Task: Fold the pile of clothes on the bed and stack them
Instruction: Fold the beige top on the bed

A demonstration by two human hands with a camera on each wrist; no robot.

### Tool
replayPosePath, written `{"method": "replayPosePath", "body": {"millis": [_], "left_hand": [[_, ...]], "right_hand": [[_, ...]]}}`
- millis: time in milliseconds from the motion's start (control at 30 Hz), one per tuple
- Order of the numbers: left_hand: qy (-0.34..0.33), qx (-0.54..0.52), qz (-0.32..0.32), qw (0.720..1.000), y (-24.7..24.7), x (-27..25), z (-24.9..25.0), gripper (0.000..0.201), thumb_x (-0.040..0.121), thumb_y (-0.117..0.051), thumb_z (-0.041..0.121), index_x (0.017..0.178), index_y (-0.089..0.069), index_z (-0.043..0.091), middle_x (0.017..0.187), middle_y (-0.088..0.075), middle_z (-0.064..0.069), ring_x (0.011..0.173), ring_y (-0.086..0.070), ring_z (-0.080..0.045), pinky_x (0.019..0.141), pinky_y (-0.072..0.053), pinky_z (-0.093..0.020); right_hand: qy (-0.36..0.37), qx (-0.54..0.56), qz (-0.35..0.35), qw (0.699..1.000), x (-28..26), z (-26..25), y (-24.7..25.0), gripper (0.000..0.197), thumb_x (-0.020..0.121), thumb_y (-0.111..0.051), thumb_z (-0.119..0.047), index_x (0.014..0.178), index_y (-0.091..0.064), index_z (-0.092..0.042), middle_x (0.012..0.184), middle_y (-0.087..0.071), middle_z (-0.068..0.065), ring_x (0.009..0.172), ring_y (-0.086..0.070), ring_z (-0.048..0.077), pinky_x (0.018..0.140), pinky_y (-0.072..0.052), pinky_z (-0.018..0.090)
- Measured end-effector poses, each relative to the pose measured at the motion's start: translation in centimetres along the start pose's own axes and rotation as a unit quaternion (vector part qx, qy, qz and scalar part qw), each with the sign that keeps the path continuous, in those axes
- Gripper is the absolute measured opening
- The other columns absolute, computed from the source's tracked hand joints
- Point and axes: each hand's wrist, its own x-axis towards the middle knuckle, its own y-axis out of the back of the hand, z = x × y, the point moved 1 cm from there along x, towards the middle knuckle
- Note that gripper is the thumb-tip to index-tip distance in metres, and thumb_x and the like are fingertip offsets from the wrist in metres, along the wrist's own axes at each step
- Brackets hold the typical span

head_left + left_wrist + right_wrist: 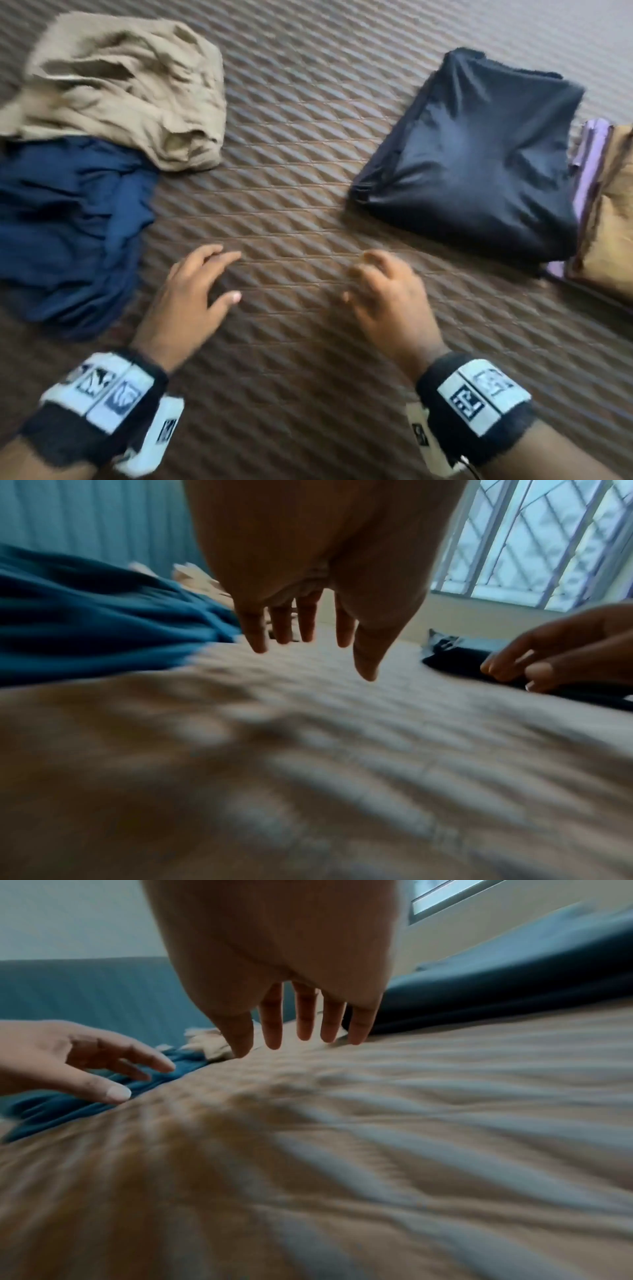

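from the head view we count two unfolded garments on the bed (291, 205): a crumpled tan garment (126, 85) at far left, and a rumpled blue garment (68, 222) touching it on the near side. at right lies one folded dark navy garment (479, 154), resting on a purple fabric (589, 164) and a folded mustard fabric (613, 219). only the left wrist view shows a barred window (534, 539). only the right wrist view shows a grey-blue headboard (85, 988). our left hand (191, 294) and right hand (387, 294) hover over bare quilted cover, both released, fingers relaxed, grasping nothing.
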Motion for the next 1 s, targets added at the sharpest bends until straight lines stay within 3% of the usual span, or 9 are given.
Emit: {"method": "replayPosePath", "body": {"millis": [100, 167, 233, 300, 467, 600, 667, 800, 1000], "left_hand": [[0.117, 0.156, 0.024, 0.981, 3.0, -7.1, -5.7, 0.086, 0.070, -0.087, 0.036, 0.146, -0.045, 0.027, 0.160, -0.025, -0.013, 0.141, -0.030, -0.043, 0.101, -0.037, -0.065], [0.232, 0.187, -0.062, 0.952, 4.6, -10.3, -8.4, 0.101, 0.072, -0.067, 0.068, 0.155, -0.013, 0.045, 0.166, 0.014, -0.006, 0.149, -0.003, -0.043, 0.104, -0.025, -0.073], [0.294, 0.172, -0.146, 0.929, 5.0, -11.8, -11.3, 0.100, 0.065, -0.031, 0.090, 0.141, 0.028, 0.060, 0.149, 0.049, 0.007, 0.149, 0.018, -0.039, 0.108, -0.013, -0.076], [0.307, 0.158, -0.195, 0.918, 4.5, -11.9, -12.9, 0.099, 0.054, -0.014, 0.094, 0.123, 0.048, 0.059, 0.134, 0.062, 0.009, 0.145, 0.029, -0.038, 0.107, -0.006, -0.078], [0.317, 0.120, -0.225, 0.914, 3.5, -10.8, -14.1, 0.104, 0.068, -0.030, 0.092, 0.112, 0.057, 0.054, 0.127, 0.067, 0.005, 0.138, 0.041, -0.040, 0.103, 0.008, -0.079], [0.328, 0.110, -0.238, 0.908, 2.8, -10.3, -15.0, 0.108, 0.076, -0.037, 0.088, 0.107, 0.059, 0.049, 0.116, 0.071, 0.004, 0.137, 0.042, -0.041, 0.102, 0.010, -0.079], [0.333, 0.104, -0.247, 0.904, 2.5, -10.0, -15.1, 0.107, 0.077, -0.035, 0.087, 0.106, 0.060, 0.047, 0.113, 0.072, 0.002, 0.137, 0.042, -0.041, 0.101, 0.011, -0.079], [0.334, 0.099, -0.247, 0.904, 2.0, -9.5, -15.7, 0.106, 0.077, -0.033, 0.088, 0.104, 0.060, 0.045, 0.109, 0.074, 0.000, 0.136, 0.043, -0.042, 0.098, 0.017, -0.078], [0.326, 0.112, -0.217, 0.913, 1.3, -9.6, -16.1, 0.107, 0.076, -0.033, 0.088, 0.103, 0.061, 0.045, 0.113, 0.072, 0.001, 0.137, 0.043, -0.040, 0.101, 0.014, -0.078]], "right_hand": [[0.072, -0.039, -0.153, 0.985, 1.2, -7.0, -2.9, 0.042, 0.095, -0.056, -0.042, 0.132, -0.056, -0.023, 0.150, -0.040, 0.007, 0.137, -0.037, 0.028, 0.110, -0.037, 0.047], [0.117, -0.069, -0.202, 0.970, 2.2, -11.1, -4.1, 0.044, 0.096, -0.053, -0.043, 0.135, -0.052, -0.023, 0.153, -0.035, 0.006, 0.140, -0.033, 0.029, 0.112, -0.033, 0.043], [0.150, -0.085, -0.230, 0.958, 3.7, -15.1, -5.4, 0.045, 0.097, -0.052, -0.043, 0.136, -0.051, -0.022, 0.154, -0.032, 0.006, 0.140, -0.031, 0.028, 0.113, -0.033, 0.042], [0.172, -0.104, -0.226, 0.953, 6.1, -18.3, -6.8, 0.046, 0.096, -0.053, -0.041, 0.136, -0.050, -0.020, 0.154, -0.031, 0.009, 0.140, -0.032, 0.031, 0.112, -0.034, 0.041], [0.175, -0.128, -0.139, 0.966, 14.8, -22.4, -8.8, 0.062, 0.091, -0.060, -0.022, 0.149, -0.039, -0.016, 0.161, -0.018, 0.019, 0.145, -0.025, 0.039, 0.117, -0.028, 0.047], [0.179, -0.181, -0.093, 0.963, 19.4, -24.0, -8.9, 0.073, 0.092, -0.057, -0.019, 0.155, -0.020, -0.027, 0.164, -0.002, 0.014, 0.129, -0.044, 0.044, 0.096, -0.047, 0.051], [0.105, -0.208, -0.055, 0.971, 21.5, -23.6, -8.2, 0.079, 0.094, -0.060, -0.031, 0.155, -0.010, -0.030, 0.163, -0.006, 0.015, 0.125, -0.045, 0.047, 0.092, -0.046, 0.053], [0.016, -0.226, -0.056, 0.972, 24.5, -22.4, -5.8, 0.044, 0.094, -0.051, -0.020, 0.137, -0.046, -0.014, 0.132, -0.050, 0.024, 0.120, -0.046, 0.046, 0.098, -0.044, 0.054], [0.151, -0.340, -0.173, 0.912, 15.5, -25.0, -3.6, 0.044, 0.098, -0.033, -0.047, 0.094, -0.065, -0.017, 0.092, -0.065, 0.014, 0.094, -0.061, 0.033, 0.100, -0.041, 0.048]]}}
